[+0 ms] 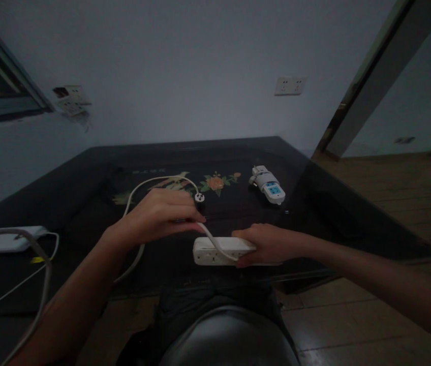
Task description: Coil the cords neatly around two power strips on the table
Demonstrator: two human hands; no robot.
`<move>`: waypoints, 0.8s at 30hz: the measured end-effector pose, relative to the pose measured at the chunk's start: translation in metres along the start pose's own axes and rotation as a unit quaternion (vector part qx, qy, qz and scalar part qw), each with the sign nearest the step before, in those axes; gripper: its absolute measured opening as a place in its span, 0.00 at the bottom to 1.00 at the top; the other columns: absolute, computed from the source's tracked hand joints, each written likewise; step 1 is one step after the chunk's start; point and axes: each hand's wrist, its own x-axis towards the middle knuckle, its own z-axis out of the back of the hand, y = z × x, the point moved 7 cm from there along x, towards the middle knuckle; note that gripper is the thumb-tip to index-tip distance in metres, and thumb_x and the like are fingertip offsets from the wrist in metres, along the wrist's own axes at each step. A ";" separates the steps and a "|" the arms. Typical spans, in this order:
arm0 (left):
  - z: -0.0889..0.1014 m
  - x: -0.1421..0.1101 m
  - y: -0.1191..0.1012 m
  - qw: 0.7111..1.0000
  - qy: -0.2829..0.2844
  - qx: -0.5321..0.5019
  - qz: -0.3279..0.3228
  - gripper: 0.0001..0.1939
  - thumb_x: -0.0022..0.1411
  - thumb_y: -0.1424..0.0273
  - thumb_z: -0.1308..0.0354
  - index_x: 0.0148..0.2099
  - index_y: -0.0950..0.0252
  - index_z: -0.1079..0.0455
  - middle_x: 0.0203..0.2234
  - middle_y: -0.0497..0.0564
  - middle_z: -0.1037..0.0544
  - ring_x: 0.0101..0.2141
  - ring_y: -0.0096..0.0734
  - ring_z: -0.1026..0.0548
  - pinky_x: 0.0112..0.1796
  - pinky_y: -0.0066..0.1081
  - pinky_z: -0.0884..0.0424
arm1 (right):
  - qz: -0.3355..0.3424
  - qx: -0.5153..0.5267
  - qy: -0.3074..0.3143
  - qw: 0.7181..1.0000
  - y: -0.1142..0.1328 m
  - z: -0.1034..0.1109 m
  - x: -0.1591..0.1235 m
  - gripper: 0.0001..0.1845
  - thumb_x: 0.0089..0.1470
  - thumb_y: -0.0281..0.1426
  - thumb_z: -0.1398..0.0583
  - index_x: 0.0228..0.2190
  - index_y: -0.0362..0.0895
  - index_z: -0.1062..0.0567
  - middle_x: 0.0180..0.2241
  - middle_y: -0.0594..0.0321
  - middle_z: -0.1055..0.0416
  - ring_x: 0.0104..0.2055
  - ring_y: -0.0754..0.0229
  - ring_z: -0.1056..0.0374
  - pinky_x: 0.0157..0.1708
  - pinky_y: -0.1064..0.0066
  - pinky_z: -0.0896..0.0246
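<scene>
A white power strip (206, 252) lies at the front of the dark table, its sockets facing me. My right hand (261, 244) is closed around the strip's right part, with the cord pressed under the fingers. My left hand (162, 213) pinches the white cord (211, 236) just above the strip's left part, and a short length runs between both hands. From there the rest of the cord loops left and back over the table. Its plug (199, 197) rests prongs up beyond my left hand.
A second power strip (274, 191), wrapped in its cord, lies at the back right of the table (154, 152). Another white strip (9, 243) with cables lies at the left. Wall sockets (290, 86) are on the wall behind; a doorway opens at the right.
</scene>
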 end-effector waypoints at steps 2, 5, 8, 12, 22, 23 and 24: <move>0.000 0.011 0.007 0.995 0.021 -0.094 0.012 0.17 0.59 0.54 0.44 0.34 0.61 0.23 0.26 0.52 0.21 0.30 0.31 0.25 0.35 0.30 0.30 | 0.015 -0.008 0.002 1.000 0.009 0.001 -0.001 0.19 0.48 0.44 0.38 0.37 0.45 0.29 0.33 0.58 0.26 0.34 0.56 0.31 0.27 0.73 0.47; -0.005 0.024 0.019 0.978 0.047 -0.201 0.029 0.18 0.54 0.53 0.40 0.32 0.62 0.23 0.26 0.52 0.21 0.30 0.32 0.25 0.34 0.31 0.30 | 0.052 0.001 0.002 0.999 0.022 0.000 -0.002 0.18 0.48 0.44 0.37 0.37 0.45 0.29 0.32 0.59 0.26 0.33 0.56 0.30 0.27 0.74 0.47; -0.015 0.036 0.030 0.958 0.051 -0.280 0.039 0.20 0.50 0.51 0.37 0.31 0.64 0.23 0.24 0.52 0.22 0.27 0.31 0.27 0.30 0.30 0.32 | 0.095 0.048 -0.004 0.994 0.037 0.003 -0.007 0.16 0.49 0.42 0.36 0.36 0.45 0.29 0.30 0.64 0.26 0.30 0.61 0.31 0.26 0.76 0.48; -0.031 0.048 0.040 0.918 -0.022 -0.393 0.035 0.25 0.44 0.45 0.38 0.26 0.65 0.25 0.19 0.50 0.27 0.24 0.28 0.31 0.27 0.30 0.35 | 0.130 0.097 -0.045 0.986 0.057 0.018 -0.021 0.16 0.49 0.41 0.36 0.35 0.44 0.29 0.29 0.66 0.27 0.30 0.64 0.32 0.27 0.77 0.47; -0.076 0.023 0.039 0.920 -0.206 -0.302 0.140 0.18 0.65 0.58 0.54 0.37 0.64 0.29 0.28 0.53 0.24 0.31 0.33 0.26 0.33 0.34 0.27 | 0.138 0.200 -0.157 0.957 0.064 0.055 -0.037 0.16 0.50 0.39 0.38 0.39 0.43 0.29 0.32 0.65 0.28 0.29 0.65 0.34 0.26 0.77 0.43; -0.084 0.019 0.040 0.931 -0.188 -0.273 0.153 0.15 0.66 0.62 0.54 0.38 0.63 0.29 0.31 0.54 0.23 0.33 0.34 0.25 0.36 0.34 0.26 | 0.136 0.203 -0.168 0.955 0.062 0.057 -0.037 0.18 0.50 0.39 0.38 0.40 0.43 0.29 0.35 0.63 0.28 0.31 0.64 0.33 0.28 0.77 0.41; -0.092 0.015 0.042 0.939 -0.169 -0.246 0.168 0.12 0.65 0.65 0.53 0.40 0.63 0.29 0.33 0.55 0.22 0.35 0.35 0.24 0.37 0.35 0.26 | 0.132 0.207 -0.180 0.952 0.060 0.059 -0.037 0.19 0.50 0.40 0.38 0.42 0.43 0.29 0.37 0.63 0.28 0.33 0.63 0.33 0.29 0.76 0.41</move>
